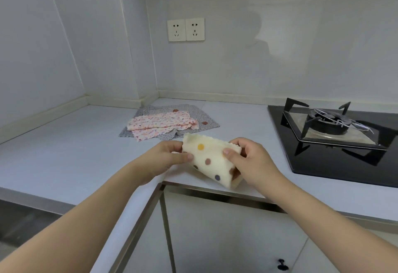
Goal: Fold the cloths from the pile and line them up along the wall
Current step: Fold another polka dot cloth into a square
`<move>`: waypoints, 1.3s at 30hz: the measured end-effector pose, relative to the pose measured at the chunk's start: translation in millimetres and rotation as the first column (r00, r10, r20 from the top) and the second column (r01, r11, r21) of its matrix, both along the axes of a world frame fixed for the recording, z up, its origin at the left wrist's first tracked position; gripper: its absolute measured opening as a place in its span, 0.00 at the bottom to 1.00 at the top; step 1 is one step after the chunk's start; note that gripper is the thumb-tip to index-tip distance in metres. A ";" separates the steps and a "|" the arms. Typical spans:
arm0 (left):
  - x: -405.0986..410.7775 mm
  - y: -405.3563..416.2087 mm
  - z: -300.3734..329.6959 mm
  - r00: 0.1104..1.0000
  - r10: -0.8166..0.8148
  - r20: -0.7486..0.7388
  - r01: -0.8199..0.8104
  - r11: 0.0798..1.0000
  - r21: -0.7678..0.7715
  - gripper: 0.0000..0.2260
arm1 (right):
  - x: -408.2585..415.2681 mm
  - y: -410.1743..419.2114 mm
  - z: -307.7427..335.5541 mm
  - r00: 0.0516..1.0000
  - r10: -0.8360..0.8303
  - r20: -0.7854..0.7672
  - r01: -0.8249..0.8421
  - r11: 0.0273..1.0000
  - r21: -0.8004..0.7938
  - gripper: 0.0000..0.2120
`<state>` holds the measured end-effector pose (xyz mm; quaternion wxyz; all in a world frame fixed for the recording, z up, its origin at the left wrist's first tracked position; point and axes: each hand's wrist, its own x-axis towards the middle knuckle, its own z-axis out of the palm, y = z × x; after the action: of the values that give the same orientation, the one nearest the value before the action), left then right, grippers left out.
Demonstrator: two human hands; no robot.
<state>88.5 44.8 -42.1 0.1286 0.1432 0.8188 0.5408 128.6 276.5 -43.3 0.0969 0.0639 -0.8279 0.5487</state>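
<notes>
A cream cloth with coloured dots (212, 160) is folded small and held just above the counter's front edge. My left hand (165, 157) pinches its left end with thumb on top. My right hand (247, 160) grips its right end, thumb pressing the top face. Behind them, nearer the corner, lies the pile: a pink patterned cloth (161, 125) loosely folded on top of a grey dotted cloth (200, 117) spread flat on the counter.
The pale counter (64, 147) runs along the left and back walls. A black gas hob (336, 135) with a burner stand fills the right side. Two wall sockets (186, 29) sit above the corner. White cupboard doors (226, 236) are below.
</notes>
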 end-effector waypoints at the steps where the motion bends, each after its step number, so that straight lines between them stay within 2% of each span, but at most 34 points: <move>1: -3.2 7.4 0.7 1.000 0.004 -0.003 -0.004 0.999 0.034 0.10 | -4.3 7.0 1.4 1.000 -0.010 0.021 0.010 1.000 -0.017 0.07; 3: -12.8 26.1 1.2 0.998 0.059 -0.015 -0.057 0.995 0.079 0.09 | -16.2 21.8 1.4 0.998 -0.062 0.021 0.061 0.998 0.032 0.08; 5: -26.8 49.9 -0.4 0.988 0.146 -0.047 -0.143 0.988 0.056 0.08 | -30.0 35.9 -2.7 0.992 -0.128 0.014 0.124 0.980 0.156 0.08; 7: -42.2 71.7 -4.5 0.970 0.201 -0.133 -0.215 0.972 -0.099 0.09 | -42.4 48.1 -7.7 0.987 -0.156 0.023 0.143 0.947 0.288 0.08; 10: -61.3 92.3 -16.6 0.957 0.169 -0.235 -0.243 0.910 -0.335 0.10 | -56.0 64.1 -18.0 0.987 -0.159 0.021 0.131 0.874 0.468 0.10; 14: -65.4 103.2 -32.8 0.924 0.131 -0.360 -0.312 0.802 -0.509 0.10 | -69.6 74.6 -44.1 0.978 -0.181 -0.108 0.205 0.707 0.676 0.11; 17: -61.7 105.4 -39.8 0.887 0.131 -0.443 -0.373 0.768 -0.521 0.09 | -75.4 74.5 -47.3 0.979 -0.186 -0.084 0.194 0.719 0.667 0.11; 21: -63.0 106.6 -38.7 0.882 0.139 -0.451 -0.389 0.755 -0.528 0.06 | -73.9 73.8 -44.3 0.984 -0.168 -0.065 0.169 0.738 0.653 0.04; 23: -62.7 106.9 -35.2 0.889 0.153 -0.431 -0.388 0.752 -0.533 0.08 | -71.1 74.0 -42.7 0.987 -0.151 -0.053 0.150 0.757 0.636 0.02; 25: -60.8 105.5 -33.0 0.898 0.170 -0.405 -0.376 0.774 -0.509 0.08 | -68.7 73.8 -40.3 0.988 -0.148 -0.041 0.142 0.781 0.609 0.05; 29: -47.6 99.5 -27.3 0.904 0.186 -0.385 -0.359 0.820 -0.447 0.06 | -64.8 75.2 -36.5 0.986 -0.161 0.032 0.133 0.898 0.420 0.16; 33: -37.5 92.9 -19.4 0.923 0.210 -0.322 -0.337 0.843 -0.418 0.07 | -64.9 76.5 -41.7 0.990 -0.137 0.017 0.104 0.822 0.559 0.15; 39: -35.5 95.3 -13.7 0.935 0.258 -0.244 -0.340 0.847 -0.408 0.09 | -63.3 73.3 -37.1 0.981 -0.194 0.027 0.130 0.752 0.646 0.18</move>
<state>53.0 140.1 -55.8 -0.0028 0.0287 0.9408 0.3377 65.3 349.8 -80.4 0.0780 -0.0043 -0.9712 0.2252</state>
